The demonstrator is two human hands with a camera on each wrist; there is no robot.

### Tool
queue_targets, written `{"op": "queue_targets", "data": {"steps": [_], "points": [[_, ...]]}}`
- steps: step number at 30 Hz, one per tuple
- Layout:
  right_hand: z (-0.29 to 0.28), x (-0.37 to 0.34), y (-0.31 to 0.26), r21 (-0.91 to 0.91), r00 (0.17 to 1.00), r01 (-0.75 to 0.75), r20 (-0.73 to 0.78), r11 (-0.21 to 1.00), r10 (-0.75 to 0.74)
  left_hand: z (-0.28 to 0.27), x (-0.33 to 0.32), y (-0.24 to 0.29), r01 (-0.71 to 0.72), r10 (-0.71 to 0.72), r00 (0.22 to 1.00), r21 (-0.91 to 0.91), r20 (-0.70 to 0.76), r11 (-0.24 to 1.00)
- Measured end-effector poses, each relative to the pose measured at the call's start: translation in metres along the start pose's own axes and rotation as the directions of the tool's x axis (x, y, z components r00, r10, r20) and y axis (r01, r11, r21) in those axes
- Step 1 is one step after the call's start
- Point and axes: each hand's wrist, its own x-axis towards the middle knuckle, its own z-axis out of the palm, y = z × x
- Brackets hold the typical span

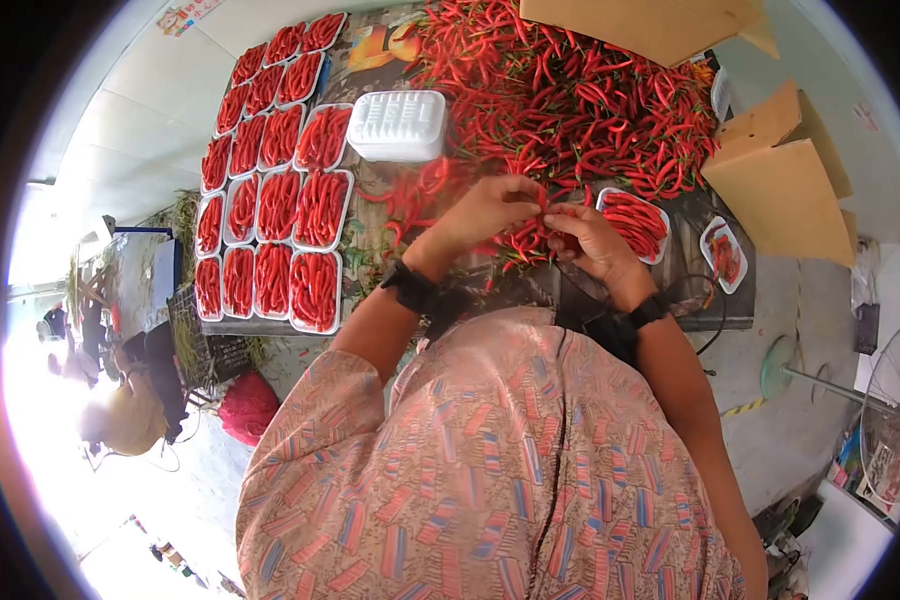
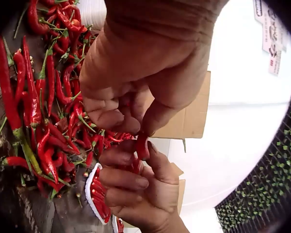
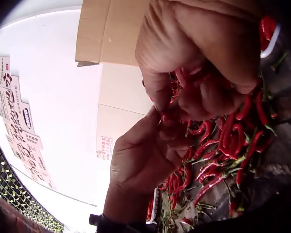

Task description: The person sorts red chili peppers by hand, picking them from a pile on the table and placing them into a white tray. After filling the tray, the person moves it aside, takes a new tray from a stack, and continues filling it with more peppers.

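Red chili pepper [image 2: 142,147], glossy, mostly hidden by fingers, short section exposed near centre of left-wrist frame, roughly upright there, pinched between left hand [image 1: 485,212] and right hand [image 1: 595,240], just right of centre in head frame, stem end indistinct.

Your chillies [image 1: 630,110] look glossy and smooth-skinned; the stacked trays [image 1: 397,125] read as white plastic, ribbed, slight sheen; the boxes [image 1: 775,170] near you are matt cardboard, smooth-faced; your tabletop [image 2: 65,213] is wood-look, rough and worn; your shirt [image 1: 500,450] is printed cloth, matt; wristbands [image 1: 410,288] dark, matt; wall [image 3: 63,92] smooth.
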Motion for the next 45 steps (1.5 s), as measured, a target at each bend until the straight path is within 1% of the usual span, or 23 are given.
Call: {"op": "queue_targets", "data": {"steps": [1, 3, 4, 6, 7, 9, 10, 12, 14, 16, 17, 19, 22, 23, 25, 28, 29, 31, 35, 37, 40, 44, 45], "points": [[0.002, -0.001, 0.0, -0.015, 1.0, 0.002, -0.025, 1.0, -0.002, 0.001, 0.001, -0.002, 0.0, 0.0, 1.0, 0.002, -0.004, 1.0], [0.003, -0.002, 0.0, -0.032, 0.999, 0.005, -0.048, 0.999, -0.006, 0.006, 0.001, 0.001, -0.191, 0.2, 0.979, 0.175, -0.037, 0.966], [0.004, -0.003, 0.0, -0.032, 0.999, 0.011, -0.05, 0.999, -0.012, 0.006, -0.001, 0.008, -0.192, 0.202, 0.979, 0.175, -0.038, 0.966], [0.001, -0.002, -0.001, -0.033, 0.998, 0.018, -0.054, 0.999, -0.02, 0.003, -0.005, 0.025, 0.024, 0.005, 0.993, 0.243, -0.117, 0.97], [-0.005, -0.001, 0.0, -0.009, 0.998, 0.037, -0.053, 0.999, -0.037, -0.006, 0.001, 0.017, 0.022, 0.007, 0.993, 0.242, -0.117, 0.97], [-0.016, 0.001, 0.003, 0.013, 0.997, 0.053, -0.055, 0.998, -0.053, -0.034, 0.02, -0.01, -0.068, 0.25, 0.94, 0.591, -0.232, 0.804], [-0.02, 0.003, 0.003, 0.079, 0.998, 0.063, -0.032, 0.995, -0.061, -0.04, 0.021, -0.014, -0.069, 0.25, 0.94, 0.59, -0.231, 0.804], [-0.025, 0.004, 0.004, 0.145, 0.997, 0.074, -0.01, 0.987, -0.073, -0.051, 0.022, -0.02, 0.074, 0.421, 0.859, 0.886, -0.289, 0.457], [-0.026, 0.004, 0.003, 0.17, 0.996, 0.091, -0.016, 0.981, -0.09, -0.057, 0.015, -0.026, 0.081, 0.38, 0.885, 0.894, -0.268, 0.442], [-0.029, 0.005, 0.003, 0.186, 0.996, 0.092, -0.001, 0.978, -0.094, -0.057, 0.006, -0.034, -0.163, 0.433, 0.9, 0.958, 0.047, 0.234], [-0.03, 0.006, 0.003, 0.199, 0.995, 0.096, 0.015, 0.975, -0.101, -0.057, 0.002, -0.038, -0.159, 0.433, 0.9, 0.959, 0.044, 0.233], [-0.029, 0.007, 0.003, 0.19, 0.995, 0.094, 0.006, 0.977, -0.096, -0.048, -0.013, -0.026, -0.19, 0.286, 0.954, 0.924, 0.093, 0.331], [-0.021, 0.004, -0.001, 0.183, 0.996, 0.092, 0.0, 0.979, -0.094, -0.041, -0.026, -0.002, -0.193, 0.278, 0.959, 0.853, 0.058, 0.485], [-0.02, 0.004, -0.003, 0.184, 0.995, 0.094, 0.005, 0.978, -0.096, -0.045, -0.024, -0.003, -0.193, 0.28, 0.958, 0.855, 0.059, 0.482], [-0.024, 0.006, -0.003, 0.177, 0.995, 0.094, 0.016, 0.98, -0.099, -0.055, -0.016, -0.008, 0.018, 0.279, 0.947, 0.892, -0.16, 0.451], [-0.027, 0.009, -0.001, 0.159, 0.995, 0.085, 0.036, 0.984, -0.092, -0.064, 0.005, -0.014, -0.005, 0.317, 0.929, 0.849, -0.192, 0.528], [-0.028, 0.01, -0.001, 0.148, 0.995, 0.084, 0.046, 0.985, -0.092, -0.064, 0.013, -0.019, -0.004, 0.318, 0.928, 0.85, -0.193, 0.528], [-0.029, 0.011, -0.001, 0.15, 0.995, 0.077, 0.043, 0.986, -0.085, -0.058, 0.03, -0.03, -0.042, 0.467, 0.874, 0.938, -0.133, 0.345], [-0.031, 0.008, 0.0, 0.17, 0.996, 0.086, -0.002, 0.982, -0.087, -0.046, 0.045, -0.036, 0.086, 0.415, 0.883, 0.944, -0.22, 0.318], [-0.036, 0.007, 0.002, 0.173, 0.996, 0.09, -0.001, 0.981, -0.091, -0.039, 0.044, -0.023, 0.305, 0.195, 0.912, 0.914, -0.361, 0.268], [-0.037, 0.004, 0.003, 0.18, 0.996, 0.089, -0.01, 0.98, -0.089, -0.03, 0.024, 0.012, 0.359, 0.045, 0.922, 0.892, -0.385, 0.274], [-0.042, 0.008, 0.008, 0.178, 0.997, 0.071, -0.027, 0.981, -0.067, -0.037, 0.02, 0.006, 0.352, 0.134, 0.913, 0.911, -0.384, 0.215], [-0.041, 0.009, 0.008, 0.178, 0.998, 0.07, -0.023, 0.982, -0.067, -0.049, 0.033, -0.019, 0.23, 0.256, 0.915, 0.924, -0.313, 0.306]]}}
